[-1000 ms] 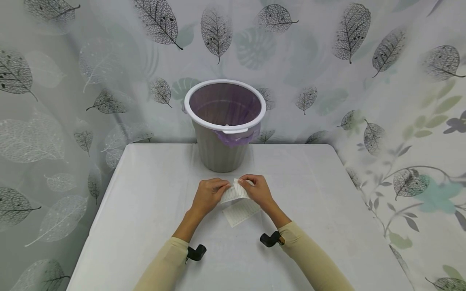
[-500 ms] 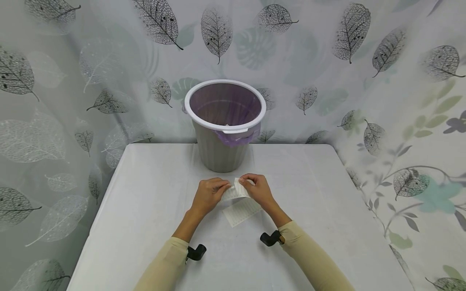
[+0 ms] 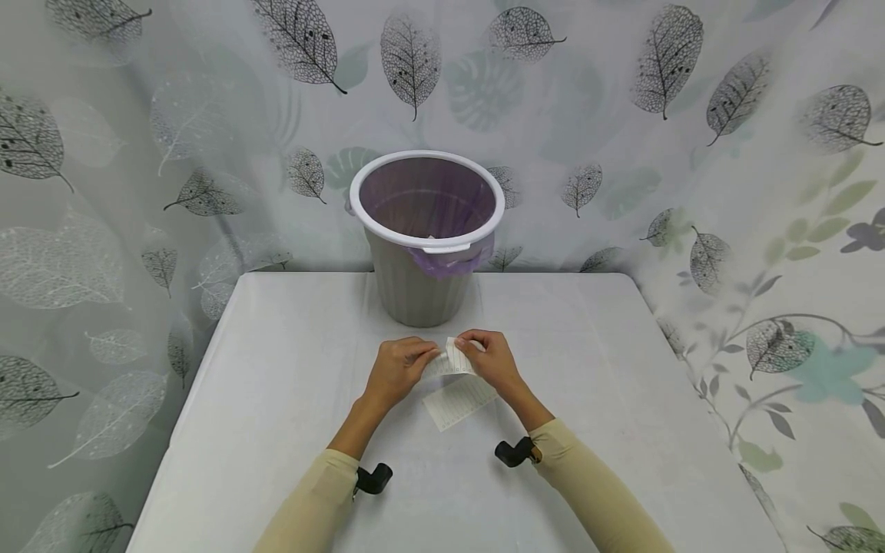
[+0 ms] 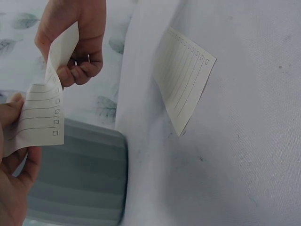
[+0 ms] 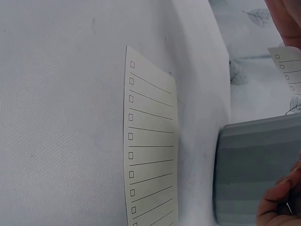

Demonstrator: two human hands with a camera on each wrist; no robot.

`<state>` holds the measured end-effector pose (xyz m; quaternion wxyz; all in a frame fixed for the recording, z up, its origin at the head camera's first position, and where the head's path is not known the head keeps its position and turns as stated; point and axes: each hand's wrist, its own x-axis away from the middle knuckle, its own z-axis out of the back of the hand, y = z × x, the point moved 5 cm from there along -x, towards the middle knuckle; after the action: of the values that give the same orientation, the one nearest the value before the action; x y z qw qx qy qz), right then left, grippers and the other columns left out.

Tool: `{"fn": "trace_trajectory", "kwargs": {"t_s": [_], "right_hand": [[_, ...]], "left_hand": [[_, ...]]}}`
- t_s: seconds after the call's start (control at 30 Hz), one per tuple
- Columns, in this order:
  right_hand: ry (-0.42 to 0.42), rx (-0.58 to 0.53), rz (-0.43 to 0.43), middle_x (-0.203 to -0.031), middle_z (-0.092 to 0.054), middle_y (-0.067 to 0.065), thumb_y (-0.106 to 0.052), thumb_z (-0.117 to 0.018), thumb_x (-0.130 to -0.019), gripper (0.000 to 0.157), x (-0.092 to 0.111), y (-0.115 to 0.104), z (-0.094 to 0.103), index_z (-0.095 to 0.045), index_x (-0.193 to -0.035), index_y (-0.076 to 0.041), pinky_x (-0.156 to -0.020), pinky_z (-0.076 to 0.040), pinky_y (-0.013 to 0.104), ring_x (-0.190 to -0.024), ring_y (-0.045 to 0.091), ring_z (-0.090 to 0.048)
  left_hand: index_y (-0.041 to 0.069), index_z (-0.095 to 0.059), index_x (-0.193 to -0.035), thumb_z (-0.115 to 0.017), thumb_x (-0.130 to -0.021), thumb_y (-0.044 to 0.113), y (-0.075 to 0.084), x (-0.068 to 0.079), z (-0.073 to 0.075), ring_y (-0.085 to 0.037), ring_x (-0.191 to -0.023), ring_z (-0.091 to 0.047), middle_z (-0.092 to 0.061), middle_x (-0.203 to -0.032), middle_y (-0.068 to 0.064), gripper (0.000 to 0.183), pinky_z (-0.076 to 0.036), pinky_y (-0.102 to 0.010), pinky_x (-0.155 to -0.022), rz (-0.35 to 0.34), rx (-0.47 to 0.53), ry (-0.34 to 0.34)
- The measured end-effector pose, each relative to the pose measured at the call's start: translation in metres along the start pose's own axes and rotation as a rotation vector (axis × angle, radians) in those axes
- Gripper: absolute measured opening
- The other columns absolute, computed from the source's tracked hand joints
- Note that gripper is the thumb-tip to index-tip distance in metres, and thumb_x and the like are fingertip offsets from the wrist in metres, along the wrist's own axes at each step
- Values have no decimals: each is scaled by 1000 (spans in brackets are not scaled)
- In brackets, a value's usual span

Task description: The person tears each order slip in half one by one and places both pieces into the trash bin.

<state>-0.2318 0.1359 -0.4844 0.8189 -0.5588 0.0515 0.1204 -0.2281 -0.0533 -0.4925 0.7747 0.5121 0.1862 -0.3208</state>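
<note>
A lined checklist sheet (image 4: 44, 113) is stretched between both hands above the table, bent at a notch in its upper edge; whether it is torn there I cannot tell. My left hand (image 3: 396, 372) pinches one end between thumb and fingers. At the other end my right hand (image 3: 492, 361) pinches the paper, its thumb toward the left hand. Below them a second checklist sheet (image 3: 459, 402), with a column of small boxes and ruled lines, lies on the white table, slightly curled in the right wrist view.
Behind the hands a grey bin (image 3: 423, 288) with a white rim (image 3: 427, 153) and a purple liner (image 3: 452, 265) stands at the table's (image 3: 290, 330) far edge. A small pale scrap shows inside it. A leaf-patterned curtain (image 3: 539, 100) hangs around the back and sides.
Both hands stay almost in place. The held sheet has shifted very slightly to the right between them. The lower sheet and the bin have not moved.
</note>
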Motion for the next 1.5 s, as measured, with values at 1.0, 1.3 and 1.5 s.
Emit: {"fn": "trace_trajectory", "kwargs": {"t_s": [1.0, 1.3, 1.5], "right_hand": [[32, 23, -82, -97, -76, 9, -12, -73, -99, 14, -8, 55, -2, -80, -98, 0, -69, -51, 30, -76, 17, -64], [40, 49, -104, -95, -76, 7, -11, -73, -99, 13, -8, 59, 0, -81, -98, -1, -67, -50, 29, -76, 18, -64], [35, 48, -109, -96, -76, 7, -12, -72, -100, 15, -8, 60, 1, -81, -98, -1, -65, -51, 29, -75, 18, -65]], "left_hand": [[-1, -82, -97, -82, -88, 0, 4, 1, 0, -13, -71, -70, -77, -87, -5, 9, -56, -27, -62, -15, 1, 8], [0, -82, -97, -82, -88, 0, 5, 1, -1, -15, -72, -71, -77, -87, -5, 9, -57, -28, -63, -16, 3, 8], [-1, -82, -97, -83, -88, 0, 6, 2, -2, -15, -71, -71, -76, -86, -6, 9, -57, -28, -63, -29, 0, 5]]}}
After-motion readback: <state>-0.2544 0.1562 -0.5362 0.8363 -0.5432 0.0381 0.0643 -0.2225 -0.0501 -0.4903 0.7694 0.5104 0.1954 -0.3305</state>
